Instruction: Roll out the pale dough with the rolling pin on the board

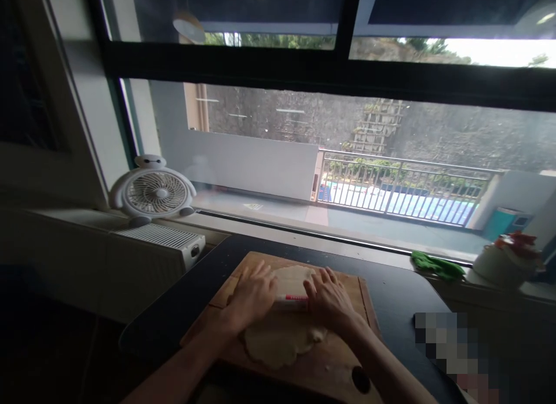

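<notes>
My left hand point(256, 289) lies palm down over the left end of a white cylinder with a red printed band point(296, 298), its fingers stretched forward. The right end of the cylinder is under my right hand point(329, 293), whose fingers are extended and slightly spread. Both ends are hidden, and I cannot tell whether it is a marker or another kind of roller. Beneath it a pale, flattened sheet of dough point(278, 340) spreads unevenly over a wooden cutting board point(341, 363). The dough's edge is wavy, with a small lump near my right wrist.
The board rests on a dark table point(174, 317) with rounded corners. A white fan point(156, 193) stands at the left by the window. On the sill at the right are a green cloth point(438, 266) and a white container point(499, 265). A blurred-out patch covers something at the table's right edge.
</notes>
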The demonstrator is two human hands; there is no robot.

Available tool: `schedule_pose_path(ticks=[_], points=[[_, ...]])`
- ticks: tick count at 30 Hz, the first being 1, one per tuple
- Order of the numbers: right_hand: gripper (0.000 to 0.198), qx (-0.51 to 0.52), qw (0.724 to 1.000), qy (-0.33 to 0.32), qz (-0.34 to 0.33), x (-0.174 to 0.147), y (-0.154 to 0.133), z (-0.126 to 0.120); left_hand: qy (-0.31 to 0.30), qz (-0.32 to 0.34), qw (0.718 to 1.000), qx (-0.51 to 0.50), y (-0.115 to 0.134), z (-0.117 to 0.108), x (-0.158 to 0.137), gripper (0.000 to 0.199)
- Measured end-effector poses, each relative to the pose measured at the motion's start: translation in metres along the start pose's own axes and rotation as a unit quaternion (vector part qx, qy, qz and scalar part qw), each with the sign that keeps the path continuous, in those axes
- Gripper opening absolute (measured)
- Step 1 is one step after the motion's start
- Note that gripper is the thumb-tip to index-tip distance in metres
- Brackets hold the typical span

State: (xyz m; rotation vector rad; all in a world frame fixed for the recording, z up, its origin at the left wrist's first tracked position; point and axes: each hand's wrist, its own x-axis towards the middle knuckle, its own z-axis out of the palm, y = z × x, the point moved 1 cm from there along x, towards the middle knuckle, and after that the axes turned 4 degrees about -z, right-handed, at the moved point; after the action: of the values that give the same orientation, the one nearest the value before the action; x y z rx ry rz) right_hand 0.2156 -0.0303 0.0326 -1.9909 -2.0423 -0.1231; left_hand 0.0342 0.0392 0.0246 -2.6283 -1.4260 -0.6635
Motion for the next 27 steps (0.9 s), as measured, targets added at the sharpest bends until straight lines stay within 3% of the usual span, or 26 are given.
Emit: schedule_pose_path(ticks=[3, 6, 10, 15, 19, 22, 27], points=[[0.056, 0.047, 0.997, -0.016, 0.051, 0.043, 0.003, 0.009, -0.03, -0.068, 0.997, 0.008, -0.005, 0.017, 0.039, 0.043], [0.055, 0.075, 0.993, -0.044, 0.079, 0.061, 0.007, 0.027, -0.033, -0.103, 0.994, 0.012, -0.008, 0.036, 0.06, 0.047], [0.057, 0.064, 0.993, -0.015, 0.099, 0.043, 0.006, 0.037, 0.012, -0.08, 0.997, 0.019, -0.005, 0.039, 0.044, 0.045], [0.052, -0.014, 0.992, 0.097, 0.077, -0.008, -0.017, 0.027, 0.053, -0.064, 0.996, 0.035, 0.012, 0.02, -0.01, 0.043], [0.051, -0.047, 0.988, 0.127, 0.071, -0.032, -0.03, 0.025, 0.079, -0.05, 0.994, 0.05, 0.023, 0.01, -0.033, 0.041], [0.051, -0.039, 0.989, 0.121, 0.081, -0.024, -0.028, 0.026, 0.071, -0.066, 0.994, 0.046, 0.021, 0.014, -0.024, 0.041], [0.056, 0.021, 0.992, 0.063, 0.112, 0.024, -0.008, 0.03, 0.037, -0.097, 0.994, 0.018, 0.003, 0.034, 0.024, 0.044]])
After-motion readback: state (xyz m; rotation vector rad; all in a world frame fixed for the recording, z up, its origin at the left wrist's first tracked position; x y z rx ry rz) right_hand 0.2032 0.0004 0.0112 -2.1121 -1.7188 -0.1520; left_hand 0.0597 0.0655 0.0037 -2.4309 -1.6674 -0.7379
